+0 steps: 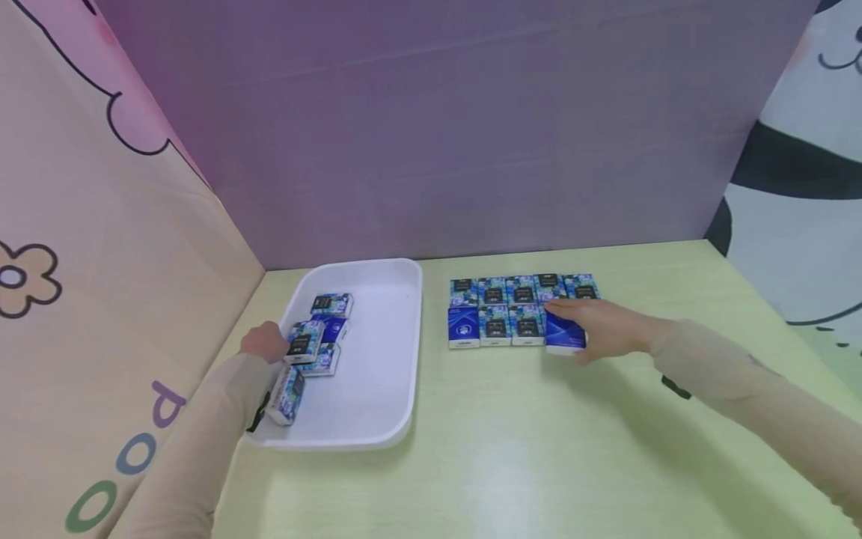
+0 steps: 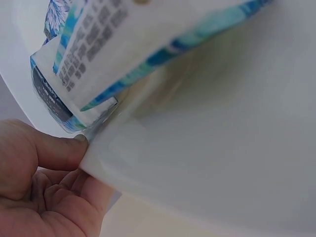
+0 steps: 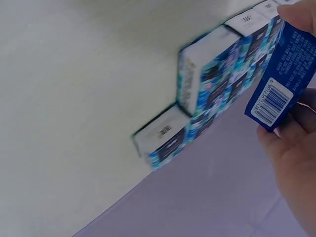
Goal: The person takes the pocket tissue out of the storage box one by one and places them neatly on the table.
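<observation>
My right hand grips a blue tissue pack between thumb and fingers at the right end of the front row of packs. In the right wrist view this blue pack is tilted, its barcode showing. Behind and left of it lie several patterned tissue packs in two rows, with a blue pack at the front left. My left hand is at the left rim of a white plastic tray. In the left wrist view, the left hand pinches the tray's rim.
Inside the tray, along its left side, several patterned packs and a blue one lie loosely, some overlapping. The pale green table meets a purple cloth wall at the back. A printed cloth borders the left side.
</observation>
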`<state>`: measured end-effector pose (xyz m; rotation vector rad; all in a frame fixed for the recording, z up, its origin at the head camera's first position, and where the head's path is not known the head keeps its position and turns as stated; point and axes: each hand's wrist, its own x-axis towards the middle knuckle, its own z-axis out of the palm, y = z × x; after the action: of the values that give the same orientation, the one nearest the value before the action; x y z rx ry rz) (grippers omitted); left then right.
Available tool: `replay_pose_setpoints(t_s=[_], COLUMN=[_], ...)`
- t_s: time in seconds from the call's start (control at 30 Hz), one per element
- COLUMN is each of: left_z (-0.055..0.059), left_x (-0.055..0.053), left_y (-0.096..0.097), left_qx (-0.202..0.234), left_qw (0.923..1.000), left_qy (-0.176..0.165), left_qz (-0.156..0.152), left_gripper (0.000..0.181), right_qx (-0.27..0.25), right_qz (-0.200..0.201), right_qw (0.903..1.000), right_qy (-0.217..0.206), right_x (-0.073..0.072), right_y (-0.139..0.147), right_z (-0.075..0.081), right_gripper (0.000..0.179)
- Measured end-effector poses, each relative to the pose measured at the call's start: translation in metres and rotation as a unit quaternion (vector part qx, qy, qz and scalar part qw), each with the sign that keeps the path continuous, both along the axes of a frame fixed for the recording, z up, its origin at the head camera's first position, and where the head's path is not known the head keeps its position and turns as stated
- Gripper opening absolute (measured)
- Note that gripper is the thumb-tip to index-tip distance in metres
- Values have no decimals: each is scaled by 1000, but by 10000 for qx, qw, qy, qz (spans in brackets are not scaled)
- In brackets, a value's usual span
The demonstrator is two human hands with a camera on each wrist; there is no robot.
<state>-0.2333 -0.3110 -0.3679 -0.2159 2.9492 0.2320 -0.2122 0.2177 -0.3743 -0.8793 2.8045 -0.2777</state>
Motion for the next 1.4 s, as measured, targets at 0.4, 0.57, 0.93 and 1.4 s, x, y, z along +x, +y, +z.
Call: replay_pose_setpoints(t_s=[0.4, 0.57, 0.93, 1.4], left_z=[2, 2, 2, 4], left_x=[1, 1, 0, 2], left_y=[2, 3, 3, 5], left_qx=[11, 26, 28, -134], left_qw=[9999, 9999, 9998, 9998], left_qy=[-54, -76, -89, -74], left_qz=[115, 118, 159, 89], left_gripper=[32, 31, 31, 29], right_qx=[-25, -33, -123, -278], right_qz=[-216, -409, -516, -636], right_qw=[9997, 9991, 9985, 9975], right_qy=[140, 84, -137, 123], right_x=[7, 8, 13, 11], right_y=[34, 46, 58, 66], right_z=[-13, -21, -42, -48], right_gripper=[83, 83, 82, 71])
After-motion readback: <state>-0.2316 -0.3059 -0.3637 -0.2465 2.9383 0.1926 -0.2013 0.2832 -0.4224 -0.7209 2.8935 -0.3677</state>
